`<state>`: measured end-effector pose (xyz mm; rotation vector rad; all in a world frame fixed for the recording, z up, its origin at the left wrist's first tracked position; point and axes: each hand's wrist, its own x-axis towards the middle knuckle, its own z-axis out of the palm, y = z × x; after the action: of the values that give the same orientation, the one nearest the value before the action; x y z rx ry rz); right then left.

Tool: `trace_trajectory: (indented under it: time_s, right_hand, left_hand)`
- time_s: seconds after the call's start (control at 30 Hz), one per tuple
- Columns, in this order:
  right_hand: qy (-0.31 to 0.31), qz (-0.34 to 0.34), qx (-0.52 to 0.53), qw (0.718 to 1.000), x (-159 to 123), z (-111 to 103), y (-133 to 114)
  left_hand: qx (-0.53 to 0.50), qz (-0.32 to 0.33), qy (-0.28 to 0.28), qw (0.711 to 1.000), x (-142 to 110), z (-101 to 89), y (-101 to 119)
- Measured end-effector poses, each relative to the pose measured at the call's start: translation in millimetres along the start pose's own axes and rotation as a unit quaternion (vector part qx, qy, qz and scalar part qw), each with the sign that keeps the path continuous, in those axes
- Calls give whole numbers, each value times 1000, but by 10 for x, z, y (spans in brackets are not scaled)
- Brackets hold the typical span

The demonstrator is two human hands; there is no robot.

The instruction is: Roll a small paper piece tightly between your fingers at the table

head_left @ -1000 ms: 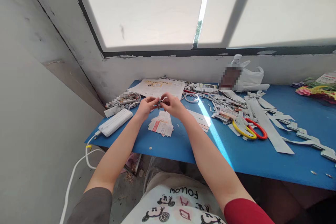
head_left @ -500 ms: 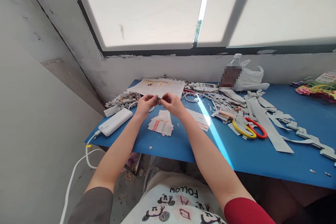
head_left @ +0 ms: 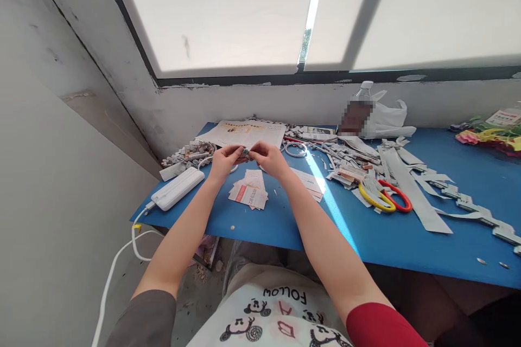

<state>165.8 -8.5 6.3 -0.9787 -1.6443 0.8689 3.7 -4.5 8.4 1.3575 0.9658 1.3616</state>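
I have the left hand [head_left: 224, 164] and right hand [head_left: 269, 159] pinching a small piece [head_left: 246, 153] between their fingertips, on the far side of the slips [head_left: 249, 194]. The step looks like fine two-handed work; next, I judge, light, even pressure is needed.

blue table [head_left: 260, 227] under wide pale window [head_left: 236, 16], dark frame [head_left: 325, 78]; sunlight strip [head_left: 331, 200] across table; scuffed grey wall [head_left: 49, 184] left; littered floor [head_left: 189, 295].
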Motion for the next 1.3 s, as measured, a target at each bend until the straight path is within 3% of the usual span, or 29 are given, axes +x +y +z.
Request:
trace_trajectory:
  time_s: [0.27, 0.4, 0.67, 0.9, 1.3]
  right_hand:
    - [-1, 20, 93, 995, 42, -14, 23]
    - [11, 15, 93, 996, 47, -22, 38]
    - [-16, 39, 149, 988, 48, -8, 19]
    - [-16, 59, 126, 990, 36, -67, -18]
    - [-5, 41, 114, 993, 65, 15, 77]
  left_hand:
    - [16, 23, -22, 999, -10, 16, -1]
    - [38, -6, -66, 997, -34, 16, 15]
    - [58, -48, -86, 993, -49, -18, 94]
    - [51, -47, -75, 995, -57, 7, 100]
    - [75, -75, -144, 984, -47, -28, 108]
